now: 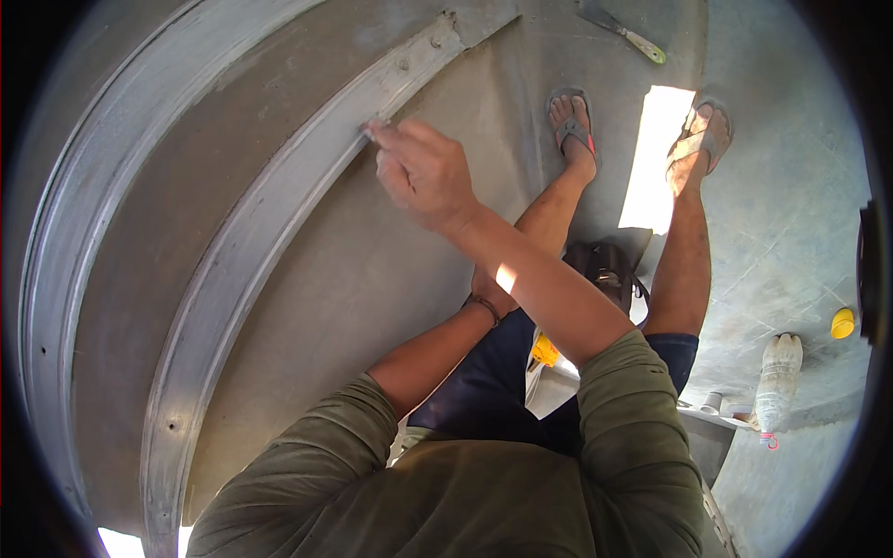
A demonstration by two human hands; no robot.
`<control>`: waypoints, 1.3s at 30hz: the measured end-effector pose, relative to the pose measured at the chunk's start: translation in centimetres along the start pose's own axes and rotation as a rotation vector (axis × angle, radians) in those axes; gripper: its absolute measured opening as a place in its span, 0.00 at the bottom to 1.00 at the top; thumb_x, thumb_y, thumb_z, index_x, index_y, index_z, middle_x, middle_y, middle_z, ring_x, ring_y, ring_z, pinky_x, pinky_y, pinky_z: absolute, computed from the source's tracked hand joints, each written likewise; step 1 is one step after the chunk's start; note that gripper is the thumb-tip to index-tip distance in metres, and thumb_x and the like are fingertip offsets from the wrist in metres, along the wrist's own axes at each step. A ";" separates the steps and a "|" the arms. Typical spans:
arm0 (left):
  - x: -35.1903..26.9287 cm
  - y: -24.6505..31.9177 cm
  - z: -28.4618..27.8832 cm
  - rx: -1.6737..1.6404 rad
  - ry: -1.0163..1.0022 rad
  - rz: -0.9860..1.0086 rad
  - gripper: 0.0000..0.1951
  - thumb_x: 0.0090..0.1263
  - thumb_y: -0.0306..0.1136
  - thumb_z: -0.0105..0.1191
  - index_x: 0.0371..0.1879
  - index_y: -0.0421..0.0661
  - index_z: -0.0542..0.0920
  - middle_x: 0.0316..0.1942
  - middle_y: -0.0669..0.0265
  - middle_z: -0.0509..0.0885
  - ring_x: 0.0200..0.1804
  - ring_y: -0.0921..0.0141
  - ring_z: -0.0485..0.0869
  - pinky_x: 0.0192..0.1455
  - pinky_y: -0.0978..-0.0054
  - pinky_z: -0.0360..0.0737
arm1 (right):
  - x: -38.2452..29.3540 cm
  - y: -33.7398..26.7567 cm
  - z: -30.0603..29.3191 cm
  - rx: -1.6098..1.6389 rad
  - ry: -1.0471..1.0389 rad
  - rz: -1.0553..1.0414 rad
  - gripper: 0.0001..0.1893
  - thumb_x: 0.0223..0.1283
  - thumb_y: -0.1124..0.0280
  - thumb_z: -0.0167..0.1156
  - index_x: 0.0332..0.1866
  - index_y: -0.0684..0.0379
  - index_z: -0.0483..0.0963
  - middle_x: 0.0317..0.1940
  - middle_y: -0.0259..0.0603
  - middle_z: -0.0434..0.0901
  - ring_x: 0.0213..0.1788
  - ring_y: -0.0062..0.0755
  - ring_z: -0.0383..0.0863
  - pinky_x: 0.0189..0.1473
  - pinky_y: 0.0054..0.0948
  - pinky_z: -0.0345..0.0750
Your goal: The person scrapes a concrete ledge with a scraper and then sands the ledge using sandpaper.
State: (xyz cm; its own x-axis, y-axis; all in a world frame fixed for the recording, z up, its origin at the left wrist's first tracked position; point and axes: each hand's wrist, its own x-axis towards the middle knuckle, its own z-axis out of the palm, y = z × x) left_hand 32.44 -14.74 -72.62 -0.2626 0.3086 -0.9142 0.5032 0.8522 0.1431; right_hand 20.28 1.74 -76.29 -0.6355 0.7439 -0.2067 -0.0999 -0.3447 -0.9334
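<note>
My right hand [425, 167] reaches across my body, its fingers curled and thumb drawn in. Its fingertips meet the lower edge of a curved grey moulding [258, 202] on the wall. Something small and greyish may be pinched there, but blur hides what it is. Round marks show near the moulding's upper end, and a small dark hole lies lower down. My left hand [488, 284] rests by my left knee, mostly hidden behind my right forearm, so its fingers do not show.
A second curved moulding [63, 279] runs farther left. A putty knife [631, 38] lies beyond my sandalled feet. Between my legs are a dark bag [607, 268] and a yellow object [544, 350]. To the right are a plastic bottle [778, 383] and a yellow cup-like piece [842, 323].
</note>
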 end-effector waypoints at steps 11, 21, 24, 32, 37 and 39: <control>0.3 1.2 -1.7 0.009 -0.202 -0.125 0.27 0.74 0.55 0.51 0.64 0.51 0.77 0.65 0.58 0.78 0.67 0.58 0.75 0.70 0.57 0.68 | 0.9 0.5 -0.8 -0.036 0.064 0.071 0.17 0.58 0.81 0.61 0.53 0.63 0.84 0.28 0.42 0.76 0.26 0.33 0.77 0.31 0.30 0.76; 0.2 2.2 -2.1 0.038 0.035 -0.045 0.24 0.69 0.51 0.56 0.57 0.49 0.80 0.59 0.61 0.80 0.62 0.58 0.76 0.65 0.55 0.69 | 0.0 4.0 -0.1 -0.053 0.099 0.079 0.17 0.62 0.80 0.61 0.56 0.63 0.83 0.29 0.42 0.76 0.26 0.31 0.74 0.31 0.28 0.74; 0.4 2.5 -2.2 0.028 0.057 -0.080 0.20 0.66 0.45 0.57 0.52 0.47 0.83 0.56 0.61 0.81 0.60 0.58 0.77 0.65 0.56 0.69 | 1.1 6.0 -0.9 0.008 0.133 -0.093 0.16 0.62 0.79 0.60 0.55 0.63 0.84 0.29 0.41 0.76 0.25 0.32 0.73 0.30 0.29 0.73; 0.4 2.5 -2.3 0.014 0.030 -0.134 0.17 0.62 0.38 0.56 0.47 0.43 0.83 0.53 0.60 0.81 0.59 0.58 0.77 0.66 0.56 0.69 | 2.6 6.8 -2.1 -0.109 0.079 0.113 0.13 0.62 0.76 0.60 0.50 0.61 0.85 0.30 0.43 0.79 0.28 0.37 0.79 0.34 0.32 0.77; 0.0 2.3 -2.4 0.027 0.124 -0.059 0.17 0.61 0.42 0.58 0.44 0.45 0.84 0.47 0.57 0.84 0.54 0.53 0.80 0.61 0.54 0.74 | 3.2 7.4 -3.0 -0.114 -0.104 0.199 0.14 0.61 0.76 0.59 0.49 0.61 0.86 0.31 0.46 0.80 0.29 0.39 0.79 0.35 0.33 0.76; 0.3 2.8 -2.6 0.001 0.259 0.083 0.13 0.57 0.37 0.62 0.39 0.44 0.83 0.37 0.58 0.83 0.45 0.51 0.81 0.51 0.52 0.79 | 3.8 7.7 -3.6 -0.359 -0.013 0.276 0.13 0.59 0.73 0.59 0.45 0.58 0.87 0.31 0.52 0.81 0.31 0.50 0.81 0.36 0.45 0.77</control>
State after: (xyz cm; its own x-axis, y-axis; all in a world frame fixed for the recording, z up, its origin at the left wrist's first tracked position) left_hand 31.58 -11.14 -71.54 -0.4222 0.4756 -0.7718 0.5325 0.8191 0.2134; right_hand 19.84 3.98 -85.34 -0.6107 0.6438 -0.4610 0.3450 -0.3076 -0.8867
